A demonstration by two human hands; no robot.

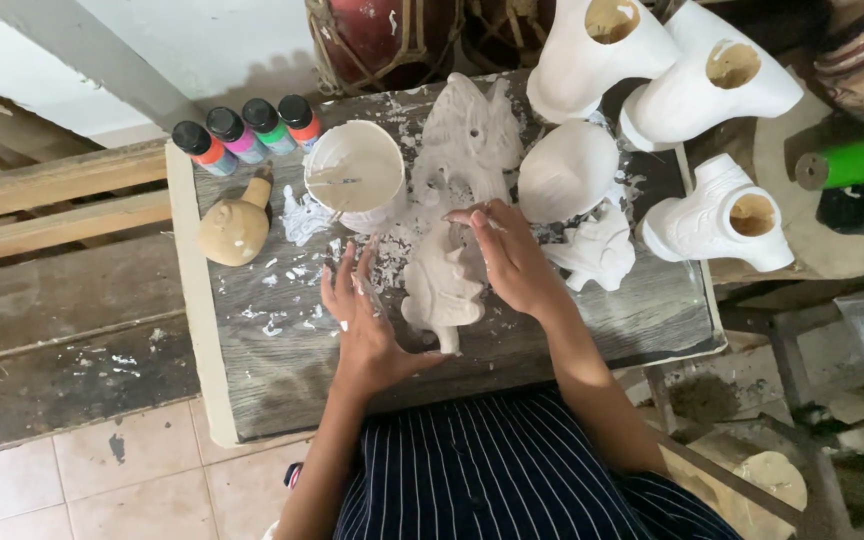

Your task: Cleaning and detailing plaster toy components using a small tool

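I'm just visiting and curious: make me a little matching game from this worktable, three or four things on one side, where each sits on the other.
Things:
1. paint bottles
2. white cup
3. tan gourd-shaped figure
4. white leaf-shaped figure

Places:
A. between the two hands
B. far left corner, in a row
C. left edge, below the bottles
D. right of the bottles, brush inside

Pairs: 1-B, 2-D, 3-C, 4-A

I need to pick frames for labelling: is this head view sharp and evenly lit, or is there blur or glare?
Head view: soft, even daylight, no harsh glare; the white plaster figure and white paint cup stay sharp; slight blur on the right hand; the left hand casts only a faint shadow.
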